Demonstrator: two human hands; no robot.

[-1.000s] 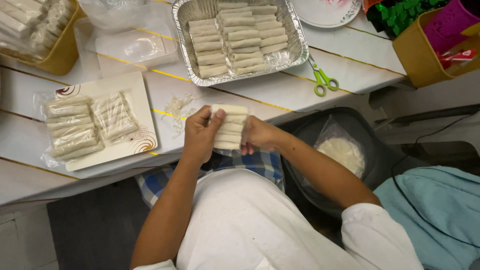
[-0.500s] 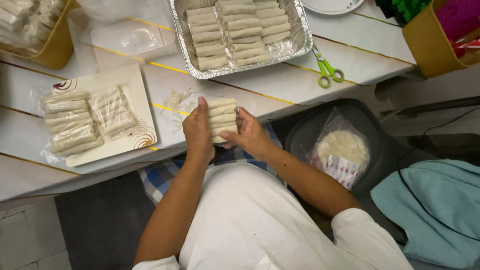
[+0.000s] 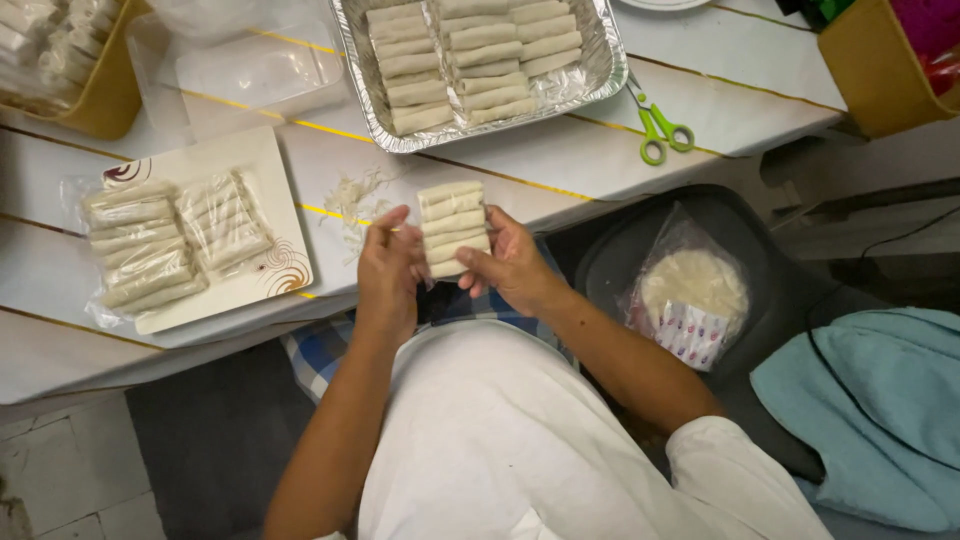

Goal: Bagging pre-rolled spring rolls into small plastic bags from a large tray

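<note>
Both of my hands hold a stack of several pale spring rolls (image 3: 453, 227) at the near edge of the white table (image 3: 330, 160). My left hand (image 3: 388, 268) presses the stack's left side, and my right hand (image 3: 507, 262) grips its right side from below. A foil tray (image 3: 356, 60) filled with rows of the same rolls sits just beyond the stack. To the left, a square white plate (image 3: 265, 165) carries two wrapped bundles of rolls (image 3: 170, 240).
Green-handled scissors (image 3: 660, 130) lie right of the foil tray. A clear plastic container (image 3: 262, 68) and a yellow box (image 3: 100, 95) of rolls stand at back left. A bag of round wrappers (image 3: 690, 295) rests on a dark chair at right, beside a blue cloth (image 3: 880, 410).
The stack of rolls has moved slightly forward onto the table edge, with both hands still around it. The camera view has shifted a little.
</note>
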